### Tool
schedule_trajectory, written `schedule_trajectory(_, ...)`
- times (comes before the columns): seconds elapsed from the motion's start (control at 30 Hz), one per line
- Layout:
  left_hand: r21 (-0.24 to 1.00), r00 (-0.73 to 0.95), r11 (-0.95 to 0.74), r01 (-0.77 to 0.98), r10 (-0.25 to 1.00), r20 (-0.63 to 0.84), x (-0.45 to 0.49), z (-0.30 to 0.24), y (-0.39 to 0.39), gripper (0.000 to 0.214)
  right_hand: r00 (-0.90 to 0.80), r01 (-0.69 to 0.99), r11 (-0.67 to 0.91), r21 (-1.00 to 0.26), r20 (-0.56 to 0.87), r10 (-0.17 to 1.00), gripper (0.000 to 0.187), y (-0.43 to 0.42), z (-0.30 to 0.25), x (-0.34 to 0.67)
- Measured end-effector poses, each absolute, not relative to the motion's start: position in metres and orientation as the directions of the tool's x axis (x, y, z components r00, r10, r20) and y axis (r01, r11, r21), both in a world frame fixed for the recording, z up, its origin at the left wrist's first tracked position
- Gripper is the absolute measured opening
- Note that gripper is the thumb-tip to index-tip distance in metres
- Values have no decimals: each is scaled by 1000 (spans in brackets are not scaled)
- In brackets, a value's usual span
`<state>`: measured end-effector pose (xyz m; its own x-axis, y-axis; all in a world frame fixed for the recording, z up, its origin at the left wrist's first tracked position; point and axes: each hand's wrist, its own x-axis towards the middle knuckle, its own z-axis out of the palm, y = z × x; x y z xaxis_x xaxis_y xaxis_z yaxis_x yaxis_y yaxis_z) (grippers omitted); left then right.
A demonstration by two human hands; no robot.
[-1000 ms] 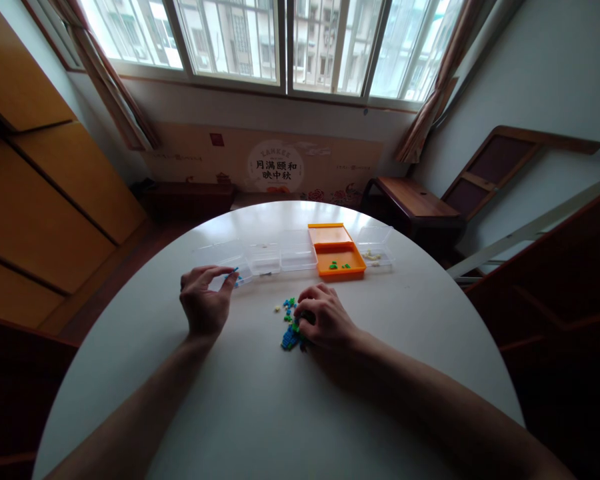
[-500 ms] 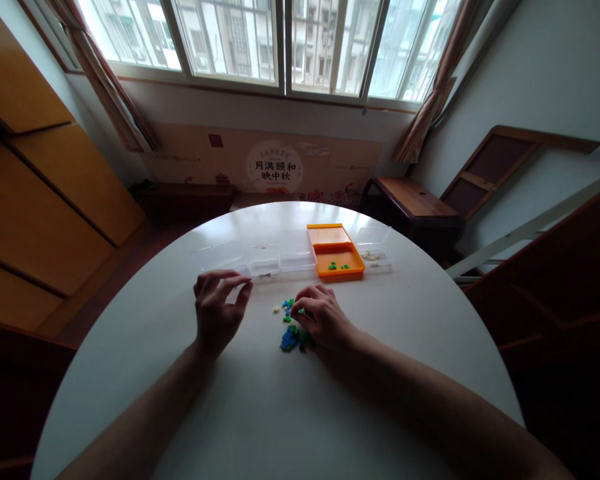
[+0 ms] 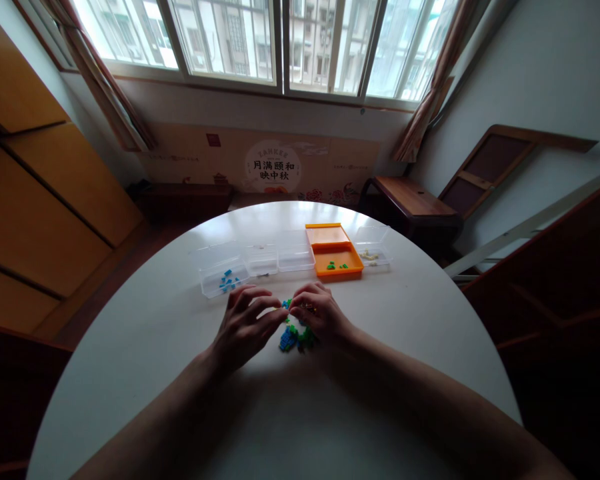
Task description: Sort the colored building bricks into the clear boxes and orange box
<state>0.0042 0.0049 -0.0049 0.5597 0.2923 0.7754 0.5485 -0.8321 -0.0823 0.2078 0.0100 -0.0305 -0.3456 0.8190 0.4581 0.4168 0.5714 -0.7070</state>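
A small heap of blue and green toy bricks lies in the middle of the round white table. My left hand hovers just left of the heap, fingers spread and reaching toward it, holding nothing I can see. Over the heap's right side my right hand is curled, with fingertips pinched on a small piece I cannot make out. A clear box at the left holds several blue bricks.
Behind the heap runs a row of boxes: two more clear ones, an orange box with green pieces, and a clear one with pale pieces. Windows, curtains and wooden furniture stand beyond the table's far edge.
My left hand left the clear box with blue bricks and moved right to the heap, opening its fingers. My right hand stayed on the heap, shifting slightly.
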Motion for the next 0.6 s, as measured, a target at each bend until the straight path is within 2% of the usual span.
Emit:
schedule_trajectory(0.27, -64, 543, -837, 543, 292, 787, 6, -5, 4, 19, -351, 382, 595, -707, 485, 801, 13, 8, -32, 207)
schedule_trajectory(0.4, -48, 493, -793, 608, 329, 805, 3, -7, 8, 14, -308, 410, 562, -718, 471, 827, 10, 6, -29, 210)
schedule_trajectory(0.5, -19, 361, -690, 724, 356, 862, -6, -10, 16, 9, -285, 446, 542, -712, 461, 841, 9, 6, -31, 214)
schedule_trajectory(0.6, 99, 125, -486, 868, 407, 905, -19, -16, 28, 5, -265, 474, 524, -707, 453, 851, 12, 5, -35, 218)
